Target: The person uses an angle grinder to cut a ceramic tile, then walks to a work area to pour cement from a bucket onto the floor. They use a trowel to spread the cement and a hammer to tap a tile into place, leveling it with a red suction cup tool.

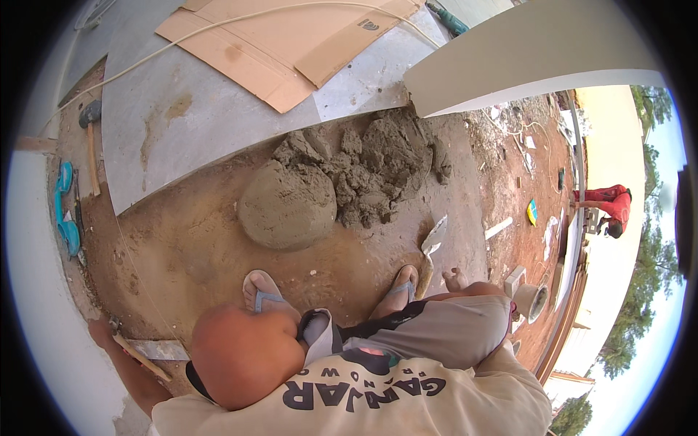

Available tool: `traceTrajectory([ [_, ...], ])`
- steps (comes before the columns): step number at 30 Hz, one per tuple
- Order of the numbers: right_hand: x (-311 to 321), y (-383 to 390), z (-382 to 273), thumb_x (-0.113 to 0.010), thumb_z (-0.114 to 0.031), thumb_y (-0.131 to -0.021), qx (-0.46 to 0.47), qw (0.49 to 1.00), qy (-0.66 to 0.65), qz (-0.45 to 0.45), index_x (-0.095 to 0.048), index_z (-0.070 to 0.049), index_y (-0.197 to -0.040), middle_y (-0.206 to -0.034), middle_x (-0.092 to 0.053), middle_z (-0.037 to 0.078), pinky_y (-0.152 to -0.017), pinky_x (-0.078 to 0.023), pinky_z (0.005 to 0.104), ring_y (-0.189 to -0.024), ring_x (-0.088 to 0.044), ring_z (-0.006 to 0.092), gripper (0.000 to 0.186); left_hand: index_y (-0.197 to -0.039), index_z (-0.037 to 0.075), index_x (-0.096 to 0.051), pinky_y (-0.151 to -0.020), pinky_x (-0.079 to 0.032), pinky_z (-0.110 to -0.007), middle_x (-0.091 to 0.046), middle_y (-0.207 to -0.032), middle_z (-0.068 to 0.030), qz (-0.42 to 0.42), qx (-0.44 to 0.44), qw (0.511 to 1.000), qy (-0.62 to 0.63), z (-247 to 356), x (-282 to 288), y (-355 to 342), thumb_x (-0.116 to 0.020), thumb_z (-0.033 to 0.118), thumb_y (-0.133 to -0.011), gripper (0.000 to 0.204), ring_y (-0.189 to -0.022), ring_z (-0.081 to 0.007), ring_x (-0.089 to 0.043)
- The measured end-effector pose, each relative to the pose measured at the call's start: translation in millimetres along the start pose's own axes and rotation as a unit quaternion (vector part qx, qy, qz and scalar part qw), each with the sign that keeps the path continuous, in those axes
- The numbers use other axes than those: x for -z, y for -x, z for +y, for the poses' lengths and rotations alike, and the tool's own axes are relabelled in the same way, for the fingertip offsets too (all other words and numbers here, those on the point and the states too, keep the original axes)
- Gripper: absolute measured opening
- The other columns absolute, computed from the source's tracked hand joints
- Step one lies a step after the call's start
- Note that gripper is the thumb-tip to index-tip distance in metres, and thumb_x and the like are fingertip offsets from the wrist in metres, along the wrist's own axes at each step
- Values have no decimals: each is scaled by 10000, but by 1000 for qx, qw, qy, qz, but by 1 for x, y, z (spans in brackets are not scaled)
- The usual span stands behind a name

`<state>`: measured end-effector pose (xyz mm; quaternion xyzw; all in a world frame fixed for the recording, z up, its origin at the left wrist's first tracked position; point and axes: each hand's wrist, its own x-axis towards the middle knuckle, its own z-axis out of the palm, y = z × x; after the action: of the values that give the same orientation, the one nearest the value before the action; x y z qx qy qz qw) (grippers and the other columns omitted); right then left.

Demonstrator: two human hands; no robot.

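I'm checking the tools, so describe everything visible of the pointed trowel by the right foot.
The pointed trowel has a pale grey, metallic blade, thin neck and tan, woody handle. It lies on the ground beside the right foot, tip pointing forward. The right hand is near its handle, seemingly apart.

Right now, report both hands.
Left hand: by the wooden strip; grip can't be told.
Right hand: apart from the trowel; open or closed can't be told.
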<state>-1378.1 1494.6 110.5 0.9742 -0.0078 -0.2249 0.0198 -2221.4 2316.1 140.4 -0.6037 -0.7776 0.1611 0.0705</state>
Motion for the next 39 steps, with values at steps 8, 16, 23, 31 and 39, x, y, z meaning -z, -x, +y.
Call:
traceTrajectory([
  [8,-49,49,-14,-685,-270,-849,11,991,88,-104,-562,6,-1252,-906,-701,224,-827,-527,477,-902,-688,330,504,-1164,-10,-665,-900,-508,-465,-700,-1117,-205,101,-194,970,107,200,125,-27,-641,403,-929,476,-1052,-389,-659],
  [16,-41,47,-75,-702,-390,-835,-84,964,-252,24,-617,-68,-1163,-964,-702,242,-809,-513,491,-937,-692,396,468,-1147,32,-681,-897,-506,-431,-704,-1113,-169,251,-431,801,330,395,284,49,-662,314,-935,353,-1051,-349,-662],
  [23,81,67,-189,-636,-405,-924,206,955,-206,56,-559,-58,-1164,-896,-689,235,-762,-516,521,-847,-667,448,429,-1138,34,-691,-933,-505,-393,-710,-1116,-125,240,-512,746,353,509,398,177,-680,248,-938,293,-1045,-266,-671],
  [31,76,14,-225,-586,-400,-965,247,966,-71,43,-491,-37,-1106,-922,-686,260,-734,-506,556,-867,-668,456,401,-1100,63,-730,-904,-541,-349,-738,-1039,-102,242,-609,608,449,593,500,299,-700,279,-924,280,-965,-212,-709],
  [39,95,-55,-248,-597,-405,-955,243,965,-61,78,-495,-25,-1102,-908,-698,254,-733,-526,548,-881,-683,442,419,-1128,62,-736,-898,-529,-304,-743,-1073,-73,144,-632,557,519,658,548,375,-713,282,-931,296,-1011,-163,-696],
])
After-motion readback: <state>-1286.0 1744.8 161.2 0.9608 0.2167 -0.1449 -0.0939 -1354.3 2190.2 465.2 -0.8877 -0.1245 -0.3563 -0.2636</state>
